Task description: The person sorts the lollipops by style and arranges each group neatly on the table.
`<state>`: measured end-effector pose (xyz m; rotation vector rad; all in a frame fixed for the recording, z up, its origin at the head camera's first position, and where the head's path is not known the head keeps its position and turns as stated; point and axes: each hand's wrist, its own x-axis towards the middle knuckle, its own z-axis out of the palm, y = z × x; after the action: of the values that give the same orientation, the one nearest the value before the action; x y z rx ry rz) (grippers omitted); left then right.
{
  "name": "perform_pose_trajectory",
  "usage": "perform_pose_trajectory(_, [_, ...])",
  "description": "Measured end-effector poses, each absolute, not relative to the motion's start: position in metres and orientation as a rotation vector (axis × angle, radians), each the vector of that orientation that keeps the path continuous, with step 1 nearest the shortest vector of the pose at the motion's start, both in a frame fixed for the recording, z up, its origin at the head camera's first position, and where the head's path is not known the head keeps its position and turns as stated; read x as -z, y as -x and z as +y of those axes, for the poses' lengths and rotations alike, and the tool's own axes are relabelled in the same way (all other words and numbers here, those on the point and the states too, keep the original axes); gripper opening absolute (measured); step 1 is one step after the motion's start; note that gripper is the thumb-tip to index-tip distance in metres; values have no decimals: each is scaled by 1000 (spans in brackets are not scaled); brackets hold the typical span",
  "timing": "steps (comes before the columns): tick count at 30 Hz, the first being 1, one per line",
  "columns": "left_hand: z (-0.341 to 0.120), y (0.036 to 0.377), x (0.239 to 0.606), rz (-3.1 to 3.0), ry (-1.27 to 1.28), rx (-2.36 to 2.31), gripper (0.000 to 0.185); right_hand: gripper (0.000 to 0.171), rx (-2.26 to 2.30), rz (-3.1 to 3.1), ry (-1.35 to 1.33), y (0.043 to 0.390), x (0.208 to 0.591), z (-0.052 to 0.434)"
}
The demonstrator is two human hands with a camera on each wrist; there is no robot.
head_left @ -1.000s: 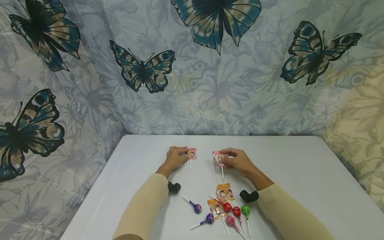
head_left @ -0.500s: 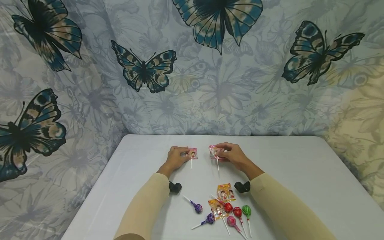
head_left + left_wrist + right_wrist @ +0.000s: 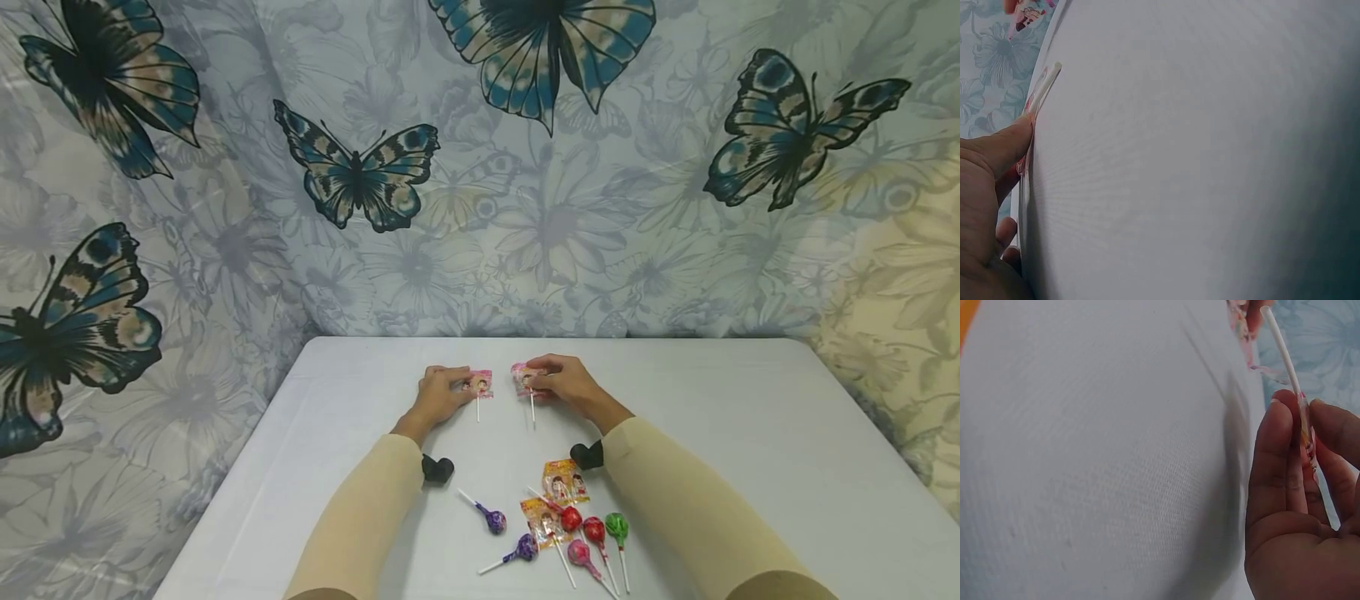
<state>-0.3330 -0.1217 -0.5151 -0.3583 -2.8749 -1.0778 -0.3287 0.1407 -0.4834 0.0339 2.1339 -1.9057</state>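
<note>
Left hand (image 3: 438, 395) & right hand (image 3: 572, 385) both nearly closed, thumb & fingers pinching: left pink packet lollipop (image 3: 482, 383) in one, right pink packet lollipop (image 3: 519, 379) in the other, near each other but apart, far-middle of the white table (image 3: 750, 425). I'd expect both light, w/ stiff stick (image 3: 1282, 350) & slick, crinkly film; candy prob. hard, could chip, so I'd pinch gently on the packet's flat or by the stick. Only containers I see = wrappers; pink packets' print hides the contents. Nearer: orange packet lollipops (image 3: 564, 482), plus wrapped purple (image 3: 496, 522), red (image 3: 572, 519), pink & green ball lollipops (image 3: 617, 526).
</note>
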Motion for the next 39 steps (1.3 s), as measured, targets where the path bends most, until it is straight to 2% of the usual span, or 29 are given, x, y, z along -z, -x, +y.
perform_pose_trajectory(12, [-122, 332, 513, -2873, 367, 1088, 38, 32, 1792, 2265, -58, 333, 488, 136])
perform_pose_trajectory(25, [-122, 331, 515, -2834, 371, 1094, 38, 27, 1467, 2587, -22, 332, 489, 127])
perform_pose_trajectory(39, [-122, 333, 516, -2847, 371, 1109, 38, 22, 1055, 2881, 287, 338, 491, 128])
